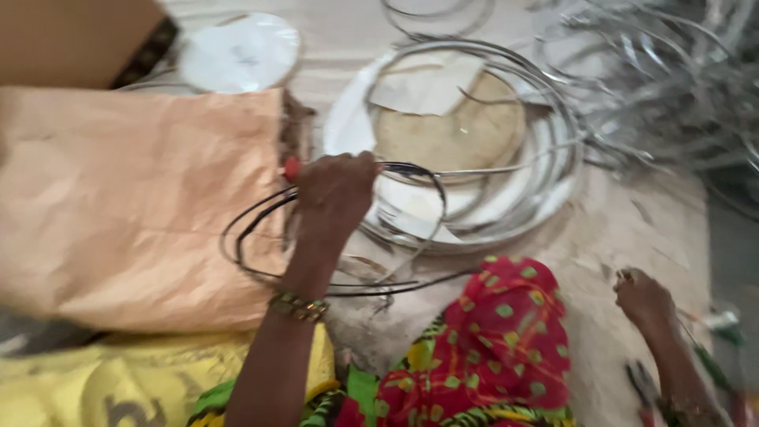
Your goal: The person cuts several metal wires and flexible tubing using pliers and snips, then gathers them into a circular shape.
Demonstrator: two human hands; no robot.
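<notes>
sack: big tan paper one, left side, lying flat
silver rings: stacked pile, far centre, around a round white plate
black wire loops: near centre, overlapping sack edge
left hand: fingers clamped on black wire loops
right hand: near right, fingers curled together, blurry, can't tell what's inside

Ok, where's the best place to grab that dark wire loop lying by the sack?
Probably the dark wire loop at its top arc, from above, where the left hand already rests. There the thin wires bunch and lie flat on the tan sack, apart from the silver rings.
</notes>
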